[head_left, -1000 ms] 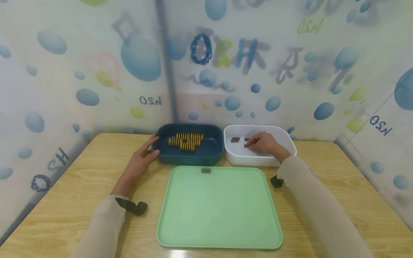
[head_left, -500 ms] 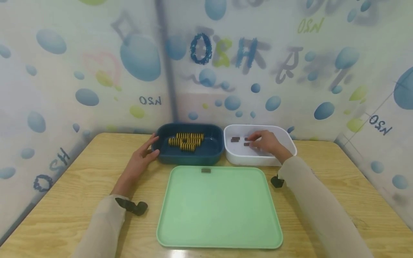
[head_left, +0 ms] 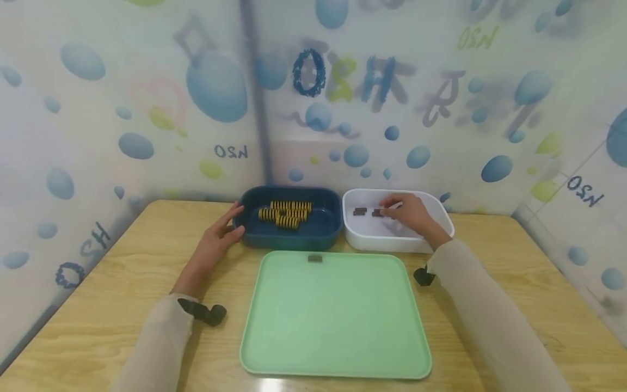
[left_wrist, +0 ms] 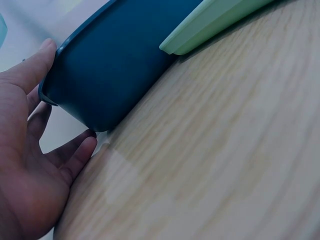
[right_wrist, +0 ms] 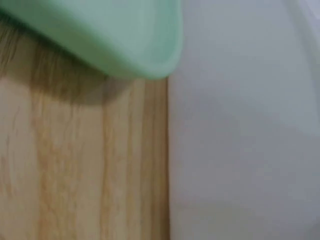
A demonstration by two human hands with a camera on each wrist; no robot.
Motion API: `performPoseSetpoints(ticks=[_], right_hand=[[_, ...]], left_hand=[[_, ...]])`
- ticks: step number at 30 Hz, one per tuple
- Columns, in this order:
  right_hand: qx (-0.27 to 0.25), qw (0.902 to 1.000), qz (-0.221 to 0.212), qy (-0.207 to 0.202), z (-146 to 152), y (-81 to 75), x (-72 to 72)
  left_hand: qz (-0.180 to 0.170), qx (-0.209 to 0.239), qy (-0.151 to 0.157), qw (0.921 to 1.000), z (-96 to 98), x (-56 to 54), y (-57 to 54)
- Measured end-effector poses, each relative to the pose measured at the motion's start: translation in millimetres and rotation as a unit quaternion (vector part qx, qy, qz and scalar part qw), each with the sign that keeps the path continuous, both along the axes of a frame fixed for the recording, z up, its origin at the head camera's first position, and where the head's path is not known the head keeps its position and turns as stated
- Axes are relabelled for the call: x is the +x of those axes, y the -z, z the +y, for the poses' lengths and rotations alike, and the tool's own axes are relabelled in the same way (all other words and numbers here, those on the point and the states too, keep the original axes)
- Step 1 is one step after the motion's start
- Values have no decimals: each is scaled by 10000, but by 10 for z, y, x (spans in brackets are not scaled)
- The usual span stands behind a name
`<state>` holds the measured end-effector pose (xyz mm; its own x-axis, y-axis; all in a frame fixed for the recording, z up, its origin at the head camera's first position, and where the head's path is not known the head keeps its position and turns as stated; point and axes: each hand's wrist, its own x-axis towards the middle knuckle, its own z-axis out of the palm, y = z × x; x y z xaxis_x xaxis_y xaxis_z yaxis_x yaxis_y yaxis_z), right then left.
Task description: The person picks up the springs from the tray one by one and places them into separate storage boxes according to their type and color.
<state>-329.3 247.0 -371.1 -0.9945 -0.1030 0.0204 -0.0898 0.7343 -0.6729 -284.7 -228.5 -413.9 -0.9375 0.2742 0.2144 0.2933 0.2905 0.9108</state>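
My left hand (head_left: 219, 240) rests against the left end of the dark blue bin (head_left: 294, 243). In the left wrist view its thumb (left_wrist: 42, 62) lies at the bin's rim, with the other fingers spread along the end wall. Several yellow-and-black coil springs (head_left: 291, 206) lie in that bin. My right hand (head_left: 409, 211) reaches into the white bin (head_left: 387, 243), its fingertips on the right end of a small dark spring (head_left: 376, 214); part of that spring is hidden by the fingers. Two more small dark springs (head_left: 360, 209) lie to the left.
A light green tray (head_left: 335, 316) lies in front of both bins, with one small dark spring (head_left: 315, 258) at its far edge. In the right wrist view are a tray corner (right_wrist: 150, 62), the white bin's wall (right_wrist: 240, 130) and the wooden table (right_wrist: 75, 165). A patterned wall (head_left: 303, 147) stands behind.
My right hand has moved slightly towards the back of the white bin, and the small spring at its fingertips now lies close beside another one. My left hand has stayed at the blue bin.
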Motion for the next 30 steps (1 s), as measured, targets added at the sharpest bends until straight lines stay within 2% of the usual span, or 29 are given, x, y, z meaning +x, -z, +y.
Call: performPoseSetpoints(ticks=[9, 13, 20, 26, 30], right_hand=[[-584, 9983, 26, 66, 5, -238, 192], [-838, 9964, 98, 61, -63, -290, 289], [-1111, 9916, 369, -544, -327, -349, 495], [-1393, 9843, 618, -893, -496, -373, 616], [-1564, 9792, 698, -1084, -609, -390, 686]], left_hand=[[88, 122, 92, 9998, 44, 32, -57], [136, 244, 96, 9996, 28, 13, -7], [46, -84, -67, 9999, -6, 2, 29], [-80, -3, -5, 10000, -20, -27, 44], [-5, -37, -11, 10000, -19, -32, 35]])
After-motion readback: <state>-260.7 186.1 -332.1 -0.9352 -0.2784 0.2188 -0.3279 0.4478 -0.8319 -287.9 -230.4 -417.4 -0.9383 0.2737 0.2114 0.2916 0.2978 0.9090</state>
